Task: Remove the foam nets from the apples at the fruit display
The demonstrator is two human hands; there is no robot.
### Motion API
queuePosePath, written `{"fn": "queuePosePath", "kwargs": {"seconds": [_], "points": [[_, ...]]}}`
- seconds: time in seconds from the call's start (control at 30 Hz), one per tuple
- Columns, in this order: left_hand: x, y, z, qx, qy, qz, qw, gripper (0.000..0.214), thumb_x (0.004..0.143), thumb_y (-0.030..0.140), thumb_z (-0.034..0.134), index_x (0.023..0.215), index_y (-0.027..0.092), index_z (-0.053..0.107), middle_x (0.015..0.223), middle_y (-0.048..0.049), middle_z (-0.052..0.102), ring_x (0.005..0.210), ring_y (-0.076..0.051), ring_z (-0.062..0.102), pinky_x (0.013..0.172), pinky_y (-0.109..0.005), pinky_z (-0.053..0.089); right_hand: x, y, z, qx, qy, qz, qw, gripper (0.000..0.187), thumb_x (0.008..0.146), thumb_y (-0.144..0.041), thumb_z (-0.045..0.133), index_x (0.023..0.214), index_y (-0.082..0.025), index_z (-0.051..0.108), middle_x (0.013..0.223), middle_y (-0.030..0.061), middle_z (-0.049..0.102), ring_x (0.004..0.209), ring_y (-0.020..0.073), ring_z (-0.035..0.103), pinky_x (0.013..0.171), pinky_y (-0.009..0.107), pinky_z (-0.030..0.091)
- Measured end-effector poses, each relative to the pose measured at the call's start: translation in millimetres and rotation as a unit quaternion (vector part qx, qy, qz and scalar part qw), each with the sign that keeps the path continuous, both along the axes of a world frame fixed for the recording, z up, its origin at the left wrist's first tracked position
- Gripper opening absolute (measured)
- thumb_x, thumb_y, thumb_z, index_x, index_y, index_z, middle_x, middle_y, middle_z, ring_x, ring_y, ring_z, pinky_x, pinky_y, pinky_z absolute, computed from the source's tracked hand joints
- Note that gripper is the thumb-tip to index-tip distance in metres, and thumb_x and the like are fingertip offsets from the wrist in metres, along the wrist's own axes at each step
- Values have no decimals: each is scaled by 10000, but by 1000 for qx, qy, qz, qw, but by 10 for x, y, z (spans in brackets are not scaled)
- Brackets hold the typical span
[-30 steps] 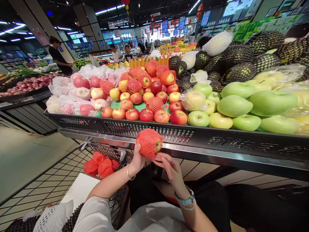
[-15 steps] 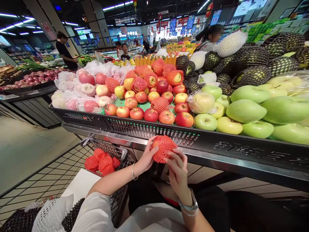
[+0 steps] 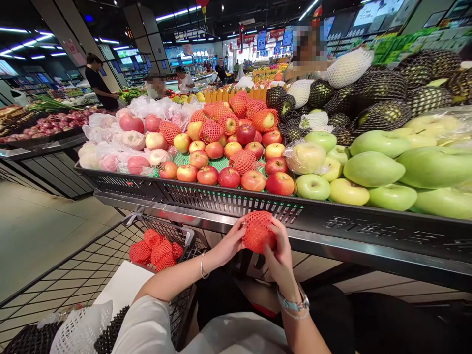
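Observation:
Between both hands, just in front of the display's metal edge, is an apple in a red foam net (image 3: 258,231). My left hand (image 3: 231,242) grips its left side, with the fingers closed against the net. From the right, my right hand (image 3: 282,255) wraps fingers and thumb round the same netted apple. The net covers most of the fruit, so its skin hardly shows. Loose red apples (image 3: 229,177) lie in rows in the black display crate (image 3: 206,194) beyond, with several more in red nets (image 3: 243,161) among them.
At my left stands a wire shopping cart (image 3: 66,268) holding several red-netted fruits (image 3: 158,250), a white box (image 3: 125,282) and foam-netted items. Bagged apples (image 3: 132,140), green apples (image 3: 313,187) and dark-netted melons (image 3: 383,115) fill the display. Other people stand further back.
The netted apple has shifted slightly right and turned in my hands. My right hand has moved from pinching the net's edge to wrapping round the fruit. A person behind the melons has straightened up.

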State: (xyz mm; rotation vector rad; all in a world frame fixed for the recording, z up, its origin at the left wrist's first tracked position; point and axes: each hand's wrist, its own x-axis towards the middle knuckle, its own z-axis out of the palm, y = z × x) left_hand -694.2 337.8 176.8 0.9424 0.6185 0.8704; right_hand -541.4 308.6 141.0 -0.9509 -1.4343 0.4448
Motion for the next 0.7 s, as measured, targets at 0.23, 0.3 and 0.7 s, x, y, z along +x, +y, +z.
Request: {"fn": "queuePosePath", "kwargs": {"seconds": [0.23, 0.3, 0.7], "points": [[2, -34, 103, -15, -50, 50, 997, 517, 811, 450, 655, 1282, 301, 502, 1339, -62, 541, 1161, -254, 555, 921, -407, 497, -136, -11, -23, 13, 111, -27, 993, 458, 904, -430, 537, 1318, -258, 446, 1490, 128, 322, 1399, 318, 318, 1089, 551, 347], [-20, -43, 114, -5, -48, 53, 997, 559, 797, 449, 660, 1308, 311, 481, 1343, -57, 536, 1156, -251, 553, 894, -381, 507, -166, -19, -52, 11, 108, 28, 994, 638, 863, -475, 598, 1409, -272, 339, 1556, 121, 222, 1443, 326, 239, 1115, 555, 320], [-194, 15, 213, 255, 131, 29, 958, 606, 838, 483, 601, 1373, 239, 456, 1455, -70, 420, 1395, -289, 299, 1181, -435, 172, -135, -19, -169, -40, 132, 54, 989, 742, 752, -265, 750, 1408, -251, 403, 1487, 126, 376, 1374, 321, 377, 1125, 553, 313]]}}
